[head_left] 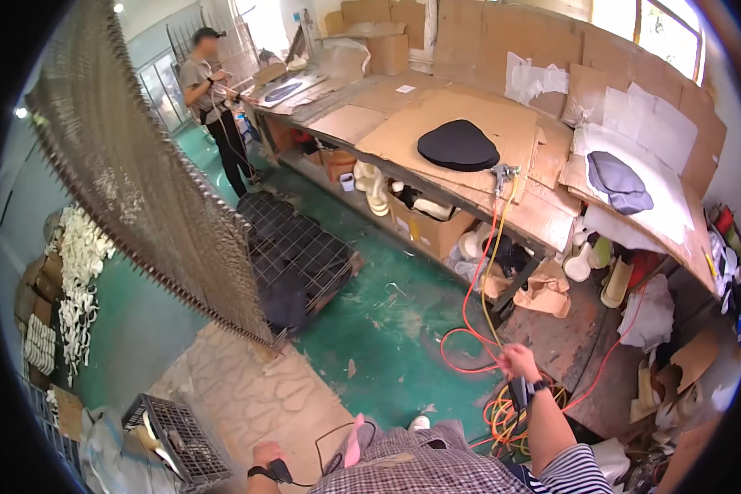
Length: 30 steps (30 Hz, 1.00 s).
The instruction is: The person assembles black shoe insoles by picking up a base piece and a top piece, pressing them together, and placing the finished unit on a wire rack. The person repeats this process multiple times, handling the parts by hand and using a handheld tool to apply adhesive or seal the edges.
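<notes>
Workbench (379, 89): long, set along the wall. A large cardboard sheet (412, 111) covers its middle section. A black rounded pad (459, 146) lies flat on this sheet. A spray gun (502, 174) sits at the front edge. A small white paper piece (405, 89) lies farther back. Right-hand section: a white sheet (671, 221) carries a grey pad (619, 183).

Lower shelf: carries a cardboard box (432, 235) and a white cup-shaped container (347, 182); other items there are too shadowed to identify with certainty.

Floor (362, 354): green. A brown sheet (255, 383) lies flat on it; red and yellow hoses (499, 417) lie coiled near the bench.
</notes>
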Each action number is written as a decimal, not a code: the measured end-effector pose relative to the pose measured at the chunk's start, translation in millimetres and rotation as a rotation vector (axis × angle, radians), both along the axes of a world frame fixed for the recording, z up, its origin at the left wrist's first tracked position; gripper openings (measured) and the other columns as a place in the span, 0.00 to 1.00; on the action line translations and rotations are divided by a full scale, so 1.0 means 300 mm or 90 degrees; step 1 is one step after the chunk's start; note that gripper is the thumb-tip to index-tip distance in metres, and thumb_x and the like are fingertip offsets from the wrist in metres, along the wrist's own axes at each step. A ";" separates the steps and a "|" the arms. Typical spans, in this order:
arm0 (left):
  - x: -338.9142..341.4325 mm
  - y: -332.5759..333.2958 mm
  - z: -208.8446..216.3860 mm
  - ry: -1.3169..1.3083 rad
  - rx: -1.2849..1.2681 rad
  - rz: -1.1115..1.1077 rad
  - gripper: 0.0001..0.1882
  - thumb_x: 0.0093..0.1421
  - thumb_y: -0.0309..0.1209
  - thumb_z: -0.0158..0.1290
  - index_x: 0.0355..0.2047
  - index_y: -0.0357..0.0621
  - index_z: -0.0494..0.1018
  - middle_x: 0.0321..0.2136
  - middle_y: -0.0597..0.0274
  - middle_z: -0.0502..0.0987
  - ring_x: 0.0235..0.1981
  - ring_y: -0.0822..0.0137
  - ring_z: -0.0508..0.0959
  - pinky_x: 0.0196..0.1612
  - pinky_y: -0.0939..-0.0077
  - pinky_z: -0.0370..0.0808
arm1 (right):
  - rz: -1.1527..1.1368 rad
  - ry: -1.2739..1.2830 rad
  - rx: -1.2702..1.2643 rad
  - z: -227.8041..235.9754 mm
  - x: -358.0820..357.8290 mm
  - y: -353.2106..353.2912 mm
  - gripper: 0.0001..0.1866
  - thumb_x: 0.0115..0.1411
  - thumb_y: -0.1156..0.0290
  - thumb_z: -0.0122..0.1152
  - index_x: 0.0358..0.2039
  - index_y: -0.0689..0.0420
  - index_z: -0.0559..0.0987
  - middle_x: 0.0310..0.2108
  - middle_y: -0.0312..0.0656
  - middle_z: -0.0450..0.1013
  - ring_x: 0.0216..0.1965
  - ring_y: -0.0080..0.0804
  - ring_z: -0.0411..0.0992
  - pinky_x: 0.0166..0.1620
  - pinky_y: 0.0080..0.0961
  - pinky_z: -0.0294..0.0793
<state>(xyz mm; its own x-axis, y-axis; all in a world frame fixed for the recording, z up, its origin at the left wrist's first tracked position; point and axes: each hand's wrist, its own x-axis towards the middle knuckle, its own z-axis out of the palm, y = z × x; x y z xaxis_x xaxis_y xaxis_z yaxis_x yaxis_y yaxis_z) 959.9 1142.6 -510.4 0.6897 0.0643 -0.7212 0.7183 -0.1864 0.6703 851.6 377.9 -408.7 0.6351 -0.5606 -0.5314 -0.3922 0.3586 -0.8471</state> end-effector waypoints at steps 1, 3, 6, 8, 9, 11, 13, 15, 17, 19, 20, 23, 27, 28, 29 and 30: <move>0.064 -0.066 0.016 0.003 -0.012 0.039 0.07 0.56 0.27 0.48 0.28 0.37 0.74 0.24 0.50 0.76 0.17 0.51 0.75 0.18 0.58 0.73 | 0.025 -0.026 -0.008 0.080 0.125 -0.069 0.11 0.60 0.72 0.53 0.42 0.61 0.75 0.27 0.40 0.75 0.23 0.24 0.74 0.23 0.20 0.73; 0.241 -0.255 0.095 -0.003 0.040 0.076 0.06 0.56 0.22 0.45 0.28 0.34 0.72 0.22 0.48 0.73 0.15 0.52 0.73 0.15 0.59 0.72 | 0.011 -0.095 -0.017 0.146 0.347 -0.216 0.11 0.59 0.73 0.53 0.42 0.61 0.75 0.28 0.40 0.75 0.24 0.24 0.74 0.25 0.19 0.74; 0.461 -0.296 -0.022 -0.025 0.099 -0.145 0.05 0.55 0.20 0.45 0.26 0.34 0.71 0.20 0.49 0.73 0.16 0.54 0.74 0.16 0.57 0.72 | 0.028 -0.113 -0.130 0.292 0.677 -0.350 0.12 0.57 0.74 0.55 0.41 0.64 0.75 0.29 0.39 0.75 0.26 0.22 0.73 0.28 0.18 0.73; 0.612 -0.369 -0.083 0.069 0.016 0.012 0.05 0.54 0.21 0.46 0.26 0.36 0.73 0.20 0.51 0.73 0.18 0.56 0.75 0.18 0.57 0.73 | 0.032 -0.167 -0.205 0.288 0.835 -0.486 0.12 0.57 0.74 0.56 0.41 0.64 0.75 0.29 0.37 0.75 0.26 0.20 0.72 0.30 0.18 0.72; 0.729 -0.472 -0.076 0.018 0.118 -0.152 0.04 0.53 0.23 0.48 0.25 0.37 0.73 0.20 0.53 0.73 0.18 0.57 0.75 0.19 0.58 0.73 | 0.009 -0.140 -0.202 0.326 0.912 -0.529 0.12 0.57 0.73 0.57 0.41 0.63 0.75 0.29 0.36 0.75 0.27 0.19 0.72 0.30 0.17 0.72; 1.007 -0.714 -0.051 -0.102 0.312 -0.476 0.04 0.51 0.26 0.52 0.23 0.41 0.75 0.19 0.58 0.74 0.19 0.61 0.76 0.21 0.61 0.74 | -0.023 -0.077 -0.214 0.330 1.036 -0.647 0.12 0.57 0.73 0.57 0.41 0.63 0.75 0.29 0.35 0.74 0.27 0.18 0.71 0.30 0.17 0.71; 1.220 -0.938 -0.022 -0.180 0.423 -0.666 0.03 0.50 0.28 0.54 0.23 0.43 0.76 0.20 0.62 0.74 0.20 0.64 0.76 0.22 0.65 0.74 | -0.047 -0.042 -0.240 0.289 1.127 -0.802 0.15 0.56 0.70 0.60 0.41 0.63 0.75 0.30 0.37 0.75 0.27 0.21 0.72 0.31 0.18 0.72; 1.454 -1.318 0.162 -0.031 0.181 -0.256 0.03 0.50 0.28 0.54 0.24 0.43 0.76 0.21 0.63 0.75 0.21 0.68 0.75 0.22 0.72 0.73 | -0.078 -0.012 -0.314 0.247 1.220 -0.938 0.17 0.54 0.68 0.61 0.42 0.63 0.75 0.31 0.40 0.76 0.29 0.26 0.74 0.34 0.22 0.73; 1.633 -1.645 0.330 -0.068 0.127 -0.165 0.04 0.51 0.27 0.53 0.26 0.42 0.77 0.22 0.64 0.75 0.21 0.71 0.74 0.23 0.77 0.73 | -0.085 0.043 -0.420 0.206 1.321 -1.048 0.19 0.54 0.66 0.62 0.43 0.64 0.74 0.33 0.44 0.76 0.32 0.32 0.75 0.37 0.27 0.74; 1.799 -1.875 0.378 -0.140 0.094 -0.199 0.05 0.52 0.25 0.53 0.28 0.40 0.77 0.22 0.65 0.76 0.21 0.73 0.74 0.23 0.78 0.73 | -0.098 0.079 -0.439 0.189 1.431 -1.106 0.21 0.54 0.66 0.62 0.45 0.64 0.74 0.37 0.48 0.76 0.38 0.36 0.75 0.41 0.31 0.74; 1.884 -1.973 0.366 -0.168 0.063 -0.222 0.05 0.52 0.25 0.54 0.29 0.40 0.76 0.23 0.65 0.76 0.21 0.74 0.74 0.24 0.77 0.73 | -0.105 0.098 -0.450 0.190 1.480 -1.132 0.22 0.54 0.65 0.62 0.46 0.64 0.73 0.39 0.49 0.75 0.40 0.39 0.74 0.42 0.33 0.74; 2.065 -2.246 0.379 -0.286 0.069 -0.374 0.05 0.53 0.26 0.54 0.30 0.38 0.76 0.23 0.65 0.77 0.22 0.75 0.75 0.26 0.77 0.73 | -0.108 0.170 -0.627 0.132 1.607 -1.244 0.28 0.50 0.63 0.66 0.50 0.62 0.70 0.43 0.52 0.72 0.46 0.46 0.70 0.49 0.38 0.70; 2.185 -2.457 0.406 -0.305 0.095 -0.431 0.06 0.54 0.25 0.54 0.33 0.36 0.75 0.23 0.64 0.77 0.22 0.74 0.75 0.27 0.79 0.73 | -0.054 0.232 -0.820 -0.007 1.694 -1.387 0.37 0.42 0.67 0.70 0.53 0.61 0.66 0.49 0.54 0.65 0.52 0.55 0.62 0.54 0.43 0.63; 2.195 -2.438 0.399 -0.283 0.113 -0.427 0.07 0.55 0.24 0.54 0.33 0.36 0.75 0.23 0.64 0.76 0.22 0.74 0.75 0.27 0.79 0.73 | -0.013 0.289 -0.801 0.025 1.720 -1.374 0.38 0.41 0.68 0.71 0.53 0.61 0.66 0.49 0.54 0.65 0.51 0.56 0.61 0.55 0.43 0.62; 2.192 -2.408 0.409 -0.256 0.170 -0.434 0.07 0.53 0.24 0.55 0.34 0.36 0.75 0.24 0.64 0.76 0.23 0.74 0.76 0.26 0.80 0.73 | 0.000 0.285 -0.782 0.048 1.744 -1.351 0.38 0.41 0.69 0.70 0.54 0.61 0.65 0.49 0.54 0.65 0.51 0.56 0.61 0.55 0.43 0.62; 2.190 -2.383 0.392 -0.217 0.177 -0.411 0.07 0.53 0.24 0.54 0.34 0.37 0.75 0.24 0.64 0.77 0.23 0.73 0.76 0.26 0.80 0.73 | 0.011 0.287 -0.772 0.073 1.751 -1.347 0.38 0.41 0.71 0.69 0.55 0.60 0.64 0.49 0.55 0.65 0.51 0.56 0.61 0.55 0.43 0.62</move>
<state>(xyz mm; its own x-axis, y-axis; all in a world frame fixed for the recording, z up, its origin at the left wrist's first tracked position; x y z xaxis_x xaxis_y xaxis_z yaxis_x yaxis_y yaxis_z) 1616.9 427.8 -392.9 0.8331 -0.2777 -0.4784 0.1733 -0.6903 0.7024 1376.8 -26.1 -386.9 0.5459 -0.8262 0.1391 -0.7236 -0.5487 -0.4188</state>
